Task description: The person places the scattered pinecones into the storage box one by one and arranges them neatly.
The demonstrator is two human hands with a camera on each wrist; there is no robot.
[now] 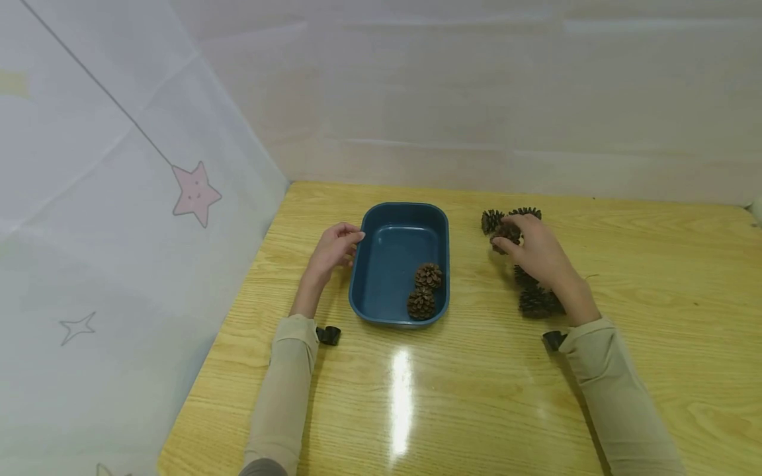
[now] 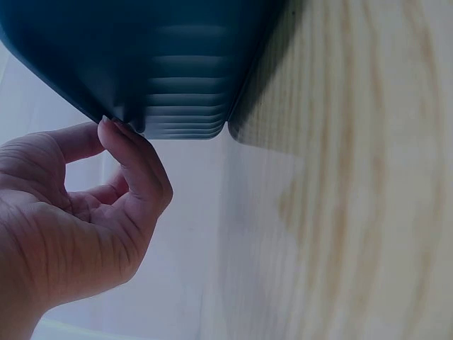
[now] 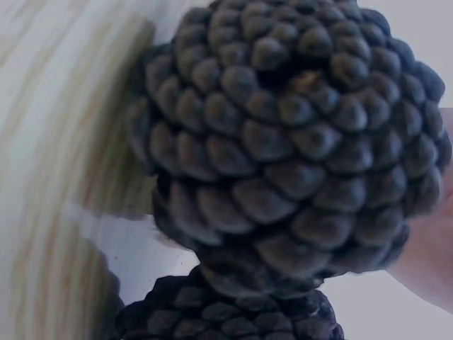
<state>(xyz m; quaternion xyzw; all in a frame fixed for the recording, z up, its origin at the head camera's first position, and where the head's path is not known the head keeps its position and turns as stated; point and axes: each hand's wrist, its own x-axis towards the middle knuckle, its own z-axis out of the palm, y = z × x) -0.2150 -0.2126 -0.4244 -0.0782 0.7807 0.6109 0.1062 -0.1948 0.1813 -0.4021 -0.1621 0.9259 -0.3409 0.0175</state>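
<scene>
A dark blue rectangular plastic basin stands on the wooden table. Two brown pine cones lie in its near right corner. At the basin's left side my left hand pinches the rim between thumb and fingers; the left wrist view shows that hand against the basin's edge. To the right of the basin, my right hand holds a pine cone with thumb and fingers. More pine cones lie around and under that hand. One pine cone fills much of the right wrist view, hiding most of the hand.
The wooden table meets a pale sheet at the back and a sheet with star drawings on the left. Black wrist mounts stick out near both cuffs.
</scene>
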